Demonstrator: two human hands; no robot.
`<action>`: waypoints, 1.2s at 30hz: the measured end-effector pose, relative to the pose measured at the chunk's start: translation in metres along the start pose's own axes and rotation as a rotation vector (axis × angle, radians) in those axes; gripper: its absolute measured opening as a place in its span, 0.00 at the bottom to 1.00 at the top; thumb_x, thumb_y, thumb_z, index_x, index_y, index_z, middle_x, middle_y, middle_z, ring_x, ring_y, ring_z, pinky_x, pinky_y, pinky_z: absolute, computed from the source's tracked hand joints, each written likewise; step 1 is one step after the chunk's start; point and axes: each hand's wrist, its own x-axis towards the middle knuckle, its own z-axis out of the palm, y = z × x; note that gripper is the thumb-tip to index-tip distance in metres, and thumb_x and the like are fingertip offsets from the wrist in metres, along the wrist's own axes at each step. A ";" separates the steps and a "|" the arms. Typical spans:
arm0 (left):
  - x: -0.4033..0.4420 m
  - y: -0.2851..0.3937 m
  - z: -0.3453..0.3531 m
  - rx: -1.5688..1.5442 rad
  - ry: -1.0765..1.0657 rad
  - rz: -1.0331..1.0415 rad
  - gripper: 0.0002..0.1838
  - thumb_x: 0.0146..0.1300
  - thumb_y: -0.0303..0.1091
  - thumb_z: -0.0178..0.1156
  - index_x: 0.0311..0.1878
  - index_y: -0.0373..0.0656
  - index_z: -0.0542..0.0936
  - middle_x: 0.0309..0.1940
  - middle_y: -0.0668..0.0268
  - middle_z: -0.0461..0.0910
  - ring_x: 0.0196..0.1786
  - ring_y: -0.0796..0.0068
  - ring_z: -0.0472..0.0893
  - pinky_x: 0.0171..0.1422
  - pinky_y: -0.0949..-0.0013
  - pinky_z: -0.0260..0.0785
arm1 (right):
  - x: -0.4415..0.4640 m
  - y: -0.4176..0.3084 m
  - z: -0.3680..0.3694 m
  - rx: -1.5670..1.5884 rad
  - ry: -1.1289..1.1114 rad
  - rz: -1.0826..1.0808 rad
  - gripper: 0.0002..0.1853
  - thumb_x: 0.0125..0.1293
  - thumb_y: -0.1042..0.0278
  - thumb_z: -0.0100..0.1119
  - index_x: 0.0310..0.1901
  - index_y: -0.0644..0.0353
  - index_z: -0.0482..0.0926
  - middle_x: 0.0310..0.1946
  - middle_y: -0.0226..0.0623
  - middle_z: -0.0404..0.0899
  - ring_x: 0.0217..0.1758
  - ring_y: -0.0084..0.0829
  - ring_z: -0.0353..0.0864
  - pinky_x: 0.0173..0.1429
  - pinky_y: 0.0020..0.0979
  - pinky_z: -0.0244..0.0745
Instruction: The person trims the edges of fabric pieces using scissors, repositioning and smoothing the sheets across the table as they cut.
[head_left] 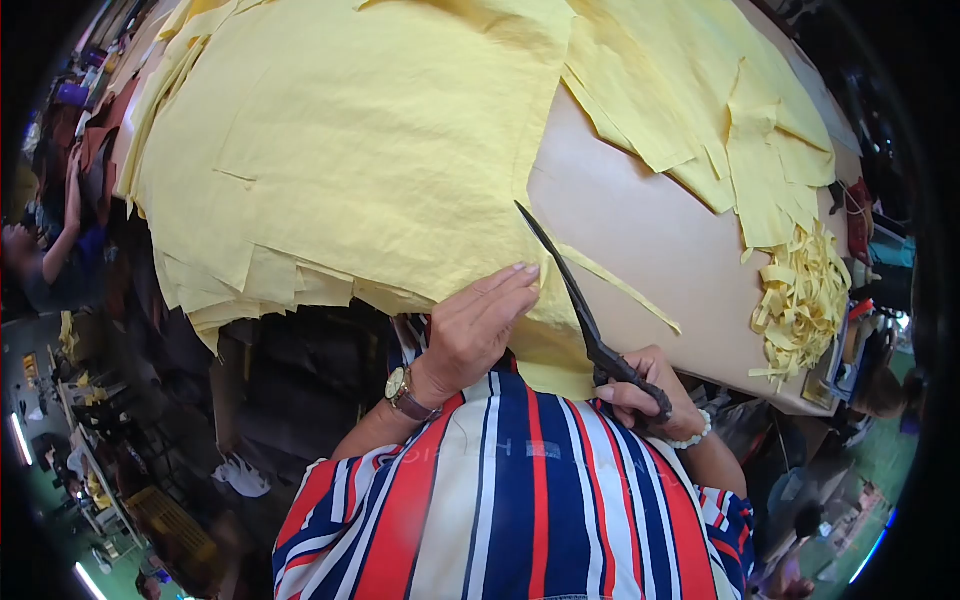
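My right hand (655, 395) is wrapped round the handles of a pair of long dark scissors (580, 305). Their blades point up and to the left, over the edge of a large yellow cloth (370, 140). My left hand (485, 325), with a watch on its wrist, lies on this cloth near its right edge, fingers stretched out and close to the blades. A narrow yellow strip (620, 290) lies just right of the scissors. Part of the cloth hangs over the table's front edge between my hands. Whether the blades are parted is hard to see.
The pale tabletop (650, 240) shows right of the cloth. More yellow cloth (690, 100) lies at the far right, beside a heap of thin yellow strips (800, 305) at the table's corner. Another person (50, 250) is at the far left. A yellow crate (170, 525) stands below left.
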 end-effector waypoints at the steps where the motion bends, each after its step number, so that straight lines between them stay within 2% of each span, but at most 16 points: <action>1: 0.000 0.001 0.000 -0.023 0.006 -0.008 0.07 0.53 0.20 0.59 0.37 0.34 0.77 0.38 0.53 0.81 0.44 0.57 0.81 0.47 0.65 0.75 | 0.000 0.002 0.003 0.021 0.008 -0.001 0.11 0.54 0.68 0.61 0.21 0.63 0.73 0.11 0.28 0.69 0.11 0.15 0.66 0.17 0.18 0.57; 7: 0.000 0.004 0.005 -0.116 -0.002 -0.025 0.09 0.52 0.20 0.60 0.38 0.33 0.77 0.39 0.53 0.80 0.45 0.57 0.81 0.47 0.66 0.75 | 0.005 0.002 0.013 0.160 0.004 -0.033 0.12 0.55 0.66 0.62 0.21 0.62 0.72 0.10 0.27 0.69 0.11 0.15 0.65 0.17 0.18 0.56; 14: 0.000 0.008 0.002 -0.160 0.002 -0.056 0.09 0.53 0.20 0.60 0.38 0.34 0.77 0.39 0.53 0.80 0.45 0.57 0.81 0.47 0.66 0.75 | 0.004 0.007 0.020 0.131 0.013 -0.062 0.11 0.55 0.67 0.60 0.20 0.62 0.72 0.11 0.27 0.69 0.11 0.15 0.66 0.17 0.17 0.56; 25: -0.008 0.009 0.006 -0.359 -0.003 -0.221 0.08 0.56 0.21 0.58 0.40 0.34 0.76 0.42 0.53 0.80 0.45 0.61 0.81 0.48 0.68 0.74 | 0.002 0.031 0.034 0.263 0.040 -0.124 0.11 0.56 0.69 0.59 0.20 0.62 0.72 0.10 0.28 0.70 0.11 0.15 0.66 0.18 0.17 0.57; 28: -0.005 0.012 0.007 -0.391 -0.057 -0.262 0.09 0.56 0.22 0.59 0.41 0.34 0.77 0.43 0.54 0.79 0.46 0.61 0.80 0.49 0.69 0.73 | 0.004 0.035 0.034 0.188 0.065 -0.143 0.11 0.56 0.68 0.59 0.20 0.63 0.72 0.10 0.29 0.71 0.12 0.15 0.66 0.18 0.17 0.57; 29: -0.003 0.012 0.003 -0.378 -0.073 -0.275 0.09 0.56 0.22 0.59 0.42 0.34 0.77 0.43 0.54 0.79 0.46 0.61 0.80 0.49 0.69 0.73 | 0.005 0.036 0.034 0.175 0.063 -0.146 0.11 0.55 0.67 0.59 0.20 0.64 0.73 0.11 0.29 0.70 0.12 0.15 0.66 0.18 0.18 0.57; 31: 0.007 0.009 -0.011 -0.285 -0.181 -0.147 0.13 0.55 0.26 0.61 0.45 0.36 0.76 0.47 0.54 0.77 0.50 0.60 0.78 0.52 0.67 0.72 | 0.006 0.036 0.036 0.206 0.098 -0.194 0.12 0.54 0.66 0.59 0.20 0.64 0.72 0.10 0.28 0.69 0.11 0.16 0.66 0.17 0.19 0.57; 33: 0.027 0.012 -0.036 -0.183 -0.127 -0.051 0.17 0.54 0.30 0.63 0.47 0.36 0.76 0.49 0.54 0.76 0.52 0.58 0.76 0.54 0.64 0.70 | 0.004 0.029 0.035 0.206 0.149 -0.204 0.13 0.52 0.65 0.58 0.19 0.65 0.71 0.10 0.29 0.68 0.11 0.18 0.66 0.17 0.19 0.57; 36: 0.053 0.002 -0.101 0.122 0.093 -0.024 0.20 0.53 0.32 0.64 0.48 0.35 0.75 0.50 0.53 0.75 0.54 0.57 0.75 0.55 0.63 0.70 | 0.008 0.032 0.031 0.137 0.211 -0.303 0.12 0.52 0.67 0.58 0.19 0.65 0.71 0.09 0.29 0.67 0.10 0.18 0.65 0.15 0.20 0.57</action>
